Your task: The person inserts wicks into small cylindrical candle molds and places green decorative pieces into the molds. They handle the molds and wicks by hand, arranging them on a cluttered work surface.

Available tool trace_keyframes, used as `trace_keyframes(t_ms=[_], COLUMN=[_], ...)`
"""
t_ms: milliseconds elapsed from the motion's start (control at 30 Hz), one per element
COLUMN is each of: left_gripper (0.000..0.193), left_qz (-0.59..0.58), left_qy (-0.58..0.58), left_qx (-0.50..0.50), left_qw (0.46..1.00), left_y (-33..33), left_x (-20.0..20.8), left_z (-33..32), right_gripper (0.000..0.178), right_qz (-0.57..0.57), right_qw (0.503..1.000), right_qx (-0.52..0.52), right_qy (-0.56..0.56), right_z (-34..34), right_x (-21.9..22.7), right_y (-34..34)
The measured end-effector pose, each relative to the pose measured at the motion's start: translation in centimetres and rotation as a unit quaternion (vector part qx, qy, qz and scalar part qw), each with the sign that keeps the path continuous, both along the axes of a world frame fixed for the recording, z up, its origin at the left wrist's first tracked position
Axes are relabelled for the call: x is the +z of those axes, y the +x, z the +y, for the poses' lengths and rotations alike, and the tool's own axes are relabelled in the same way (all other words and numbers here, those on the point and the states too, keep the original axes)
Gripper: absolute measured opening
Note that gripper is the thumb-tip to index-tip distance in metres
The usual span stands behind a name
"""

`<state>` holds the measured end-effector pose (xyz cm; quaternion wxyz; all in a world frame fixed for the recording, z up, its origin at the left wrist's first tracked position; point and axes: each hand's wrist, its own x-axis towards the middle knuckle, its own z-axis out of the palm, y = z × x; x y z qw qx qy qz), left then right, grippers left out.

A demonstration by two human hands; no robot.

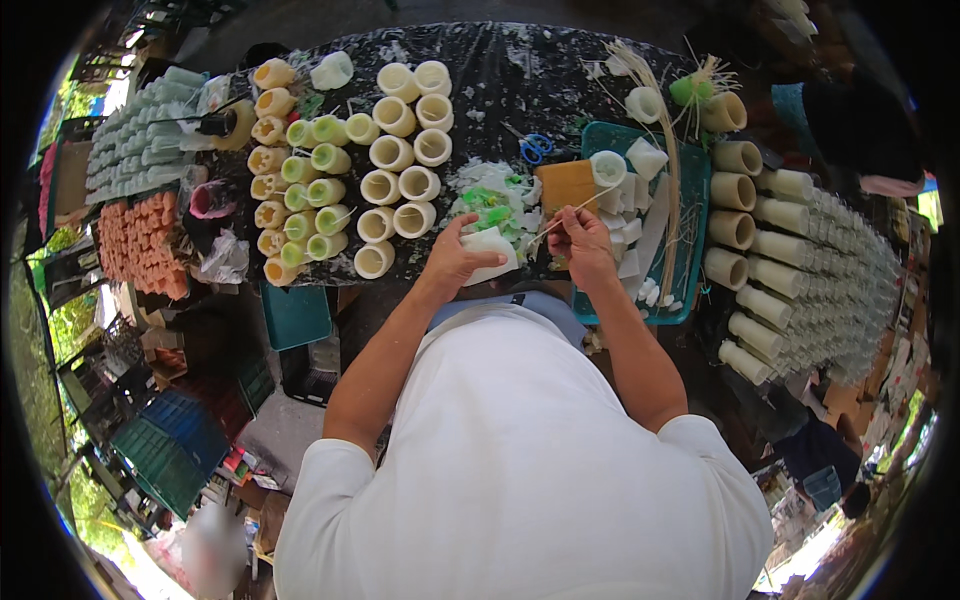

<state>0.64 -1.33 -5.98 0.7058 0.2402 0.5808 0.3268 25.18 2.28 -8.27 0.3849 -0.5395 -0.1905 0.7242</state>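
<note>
My left hand (449,262) is wrapped round a white wax block (492,253) at the table's near edge. Just to the right, the fingers of my right hand (584,245) pinch a thin pale wick (597,196), which sticks out past both sides of the fingers. One end of it points toward the block; whether it touches is too small to tell. Beyond the hands lies a heap of white and green wax scraps (497,203). A flat brown block (565,186) sits past my right hand, beside a white wax cylinder (607,168).
Rows of hollow cream candles (392,154) and greenish ones (312,190) stand to the left. Blue-handled scissors (536,149) lie behind the scraps. At right, a teal tray (690,250) holds white wax pieces and long wick strands (672,150); many pale cylinders (785,247) are stacked farther right.
</note>
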Motion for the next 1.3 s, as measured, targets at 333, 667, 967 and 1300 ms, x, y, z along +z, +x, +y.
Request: trace_keyframes(t_ms=[333,667,967,1300], left_gripper=[0.085,0.086,0.057,0.063], left_qz=[0.22,0.24,0.274,0.284], left_qy=[0.273,0.359,0.411,0.424], left_qx=[-0.149,-0.079,-0.072,-0.069], left_qw=[0.924,0.898,0.867,0.857], left_y=[-0.4,-0.5,-0.5,0.2], left_x=[3.9,8.0,10.8,11.6], left_z=[-0.2,-0.9,-0.9,-0.9], right_gripper=[0.013,0.013,0.007,0.011], right_qz=[-0.027,-0.068,-0.216,-0.25], right_qw=[0.989,0.963,0.868,0.844], right_qx=[0.048,0.189,0.299,0.278], right_qy=[0.14,0.179,0.334,0.384], right_z=[0.9,-0.3,0.7,0.0], right_x=[7.1,14.7,20.2,19.7], right_y=[-2.6,-3.7,-4.1,-4.7])
